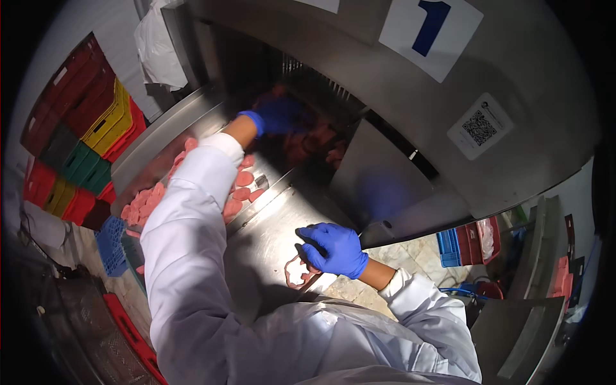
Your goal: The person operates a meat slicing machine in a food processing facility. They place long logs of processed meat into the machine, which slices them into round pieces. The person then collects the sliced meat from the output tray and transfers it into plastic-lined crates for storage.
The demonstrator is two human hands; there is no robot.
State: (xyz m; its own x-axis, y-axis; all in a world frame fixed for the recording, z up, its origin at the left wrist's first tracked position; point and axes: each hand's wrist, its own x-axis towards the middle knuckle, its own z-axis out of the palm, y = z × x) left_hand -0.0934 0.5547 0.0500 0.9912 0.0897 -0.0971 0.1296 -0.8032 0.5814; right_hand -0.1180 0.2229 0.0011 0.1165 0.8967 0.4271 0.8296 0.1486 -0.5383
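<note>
My left hand [282, 115], in a blue glove, reaches into the dark opening of a steel machine [513, 58]. Dim reddish pieces [308, 144] lie around it, and shadow hides its fingers. On the bright steel surface [273, 221] rests my right hand [337, 250], also gloved in blue. Its thumb and fingers are apart, with nothing visible between them. Right by that thumb lies a thin, ring-shaped pinkish scrap [292, 282]. Round pink slices that look like meat [242, 186] are spread beneath and beside my left forearm, some heaped further left [144, 202].
Stacked red, yellow and green crates [96, 128] stand at the left, near a blue basket [111, 244]. A white bag [160, 48] hangs at the upper left. Blue and red crates [468, 244] sit on the floor at right. The machine's steel front curves close beyond my right hand.
</note>
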